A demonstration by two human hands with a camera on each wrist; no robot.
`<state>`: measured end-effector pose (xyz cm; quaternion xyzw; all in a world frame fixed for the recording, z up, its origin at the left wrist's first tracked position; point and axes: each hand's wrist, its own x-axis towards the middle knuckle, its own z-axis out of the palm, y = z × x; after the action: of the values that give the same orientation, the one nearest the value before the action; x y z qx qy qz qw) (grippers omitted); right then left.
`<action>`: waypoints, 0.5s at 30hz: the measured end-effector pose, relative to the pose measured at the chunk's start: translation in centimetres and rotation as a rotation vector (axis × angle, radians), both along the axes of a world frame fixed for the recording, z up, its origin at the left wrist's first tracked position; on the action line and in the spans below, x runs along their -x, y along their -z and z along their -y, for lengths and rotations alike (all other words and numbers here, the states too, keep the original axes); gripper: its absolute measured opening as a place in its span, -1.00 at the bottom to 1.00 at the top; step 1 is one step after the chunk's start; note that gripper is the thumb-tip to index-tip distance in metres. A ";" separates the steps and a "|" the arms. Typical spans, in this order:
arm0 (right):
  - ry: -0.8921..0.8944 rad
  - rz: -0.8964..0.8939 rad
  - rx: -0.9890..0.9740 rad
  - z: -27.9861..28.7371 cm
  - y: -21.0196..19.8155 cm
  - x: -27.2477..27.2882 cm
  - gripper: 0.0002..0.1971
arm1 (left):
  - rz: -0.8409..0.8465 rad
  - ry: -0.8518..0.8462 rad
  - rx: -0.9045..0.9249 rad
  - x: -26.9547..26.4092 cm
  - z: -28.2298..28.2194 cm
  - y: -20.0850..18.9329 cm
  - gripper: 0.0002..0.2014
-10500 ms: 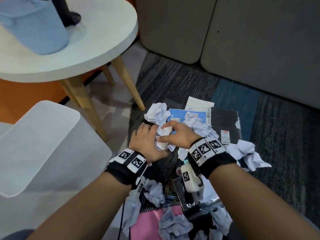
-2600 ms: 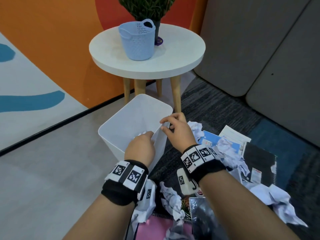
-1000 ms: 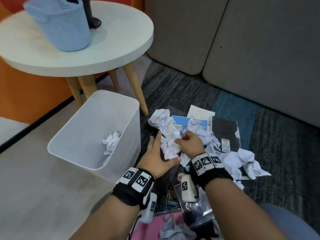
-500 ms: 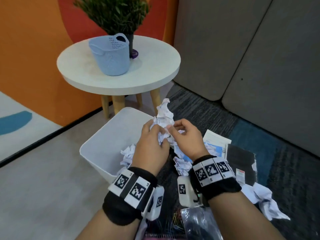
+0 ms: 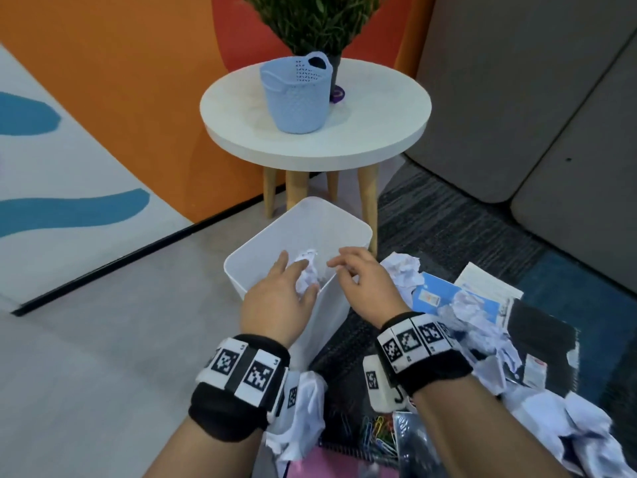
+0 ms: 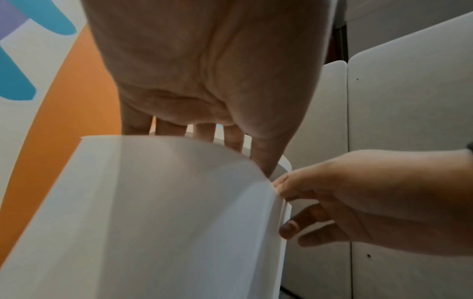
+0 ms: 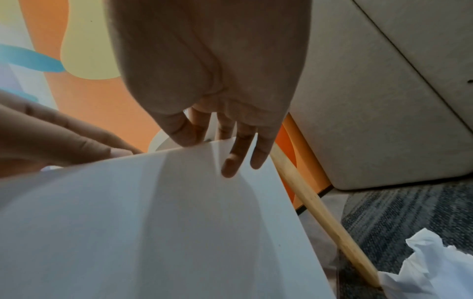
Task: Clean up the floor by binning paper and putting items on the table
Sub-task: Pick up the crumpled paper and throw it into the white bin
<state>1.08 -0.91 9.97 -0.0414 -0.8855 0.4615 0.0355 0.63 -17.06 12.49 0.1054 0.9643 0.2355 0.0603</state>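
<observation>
Head view: white bin [image 5: 348, 232] upright, mouth up; crumpled paper [image 5: 307, 274] inside.

Both hands spread, palms down, at mid-frame

The left hand [image 5: 277, 301] sits just left of centre in the head view, fingers straight and splayed, holding nothing. The right hand [image 5: 363, 288] hovers just right of it, fingers loosely extended. Black wristbands with white coded tags wrap both forearms.

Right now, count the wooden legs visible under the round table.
4: leftmost leg, second leg, third leg beyond the bin, rightmost leg beside it. None looks hidden.
</observation>
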 end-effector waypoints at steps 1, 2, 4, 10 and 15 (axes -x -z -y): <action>0.000 -0.009 -0.009 0.0 0.2 0.0 -0.77 | -0.026 0.012 0.030 -0.1 0.1 0.3 -0.59; -0.003 -0.021 -0.026 -0.1 0.3 0.0 -0.77 | -0.058 0.019 0.070 -0.2 0.2 0.4 -0.62; -0.015 -0.043 -0.055 -0.2 0.5 0.0 -0.78 | -0.079 0.031 0.162 -0.4 0.3 0.6 -0.62; -0.008 -0.116 -0.084 0.0 1.0 0.0 -0.79 | -0.069 0.043 0.228 -1.0 0.0 0.8 -0.47; 0.211 -0.296 0.092 -0.5 2.4 -1.5 -0.88 | -0.166 0.081 0.014 -0.6 0.1 0.6 -0.72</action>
<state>2.60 -0.44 7.57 -0.0671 -0.8393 0.4963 0.2114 1.23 -17.20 11.90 0.1630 0.9626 0.2164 -0.0094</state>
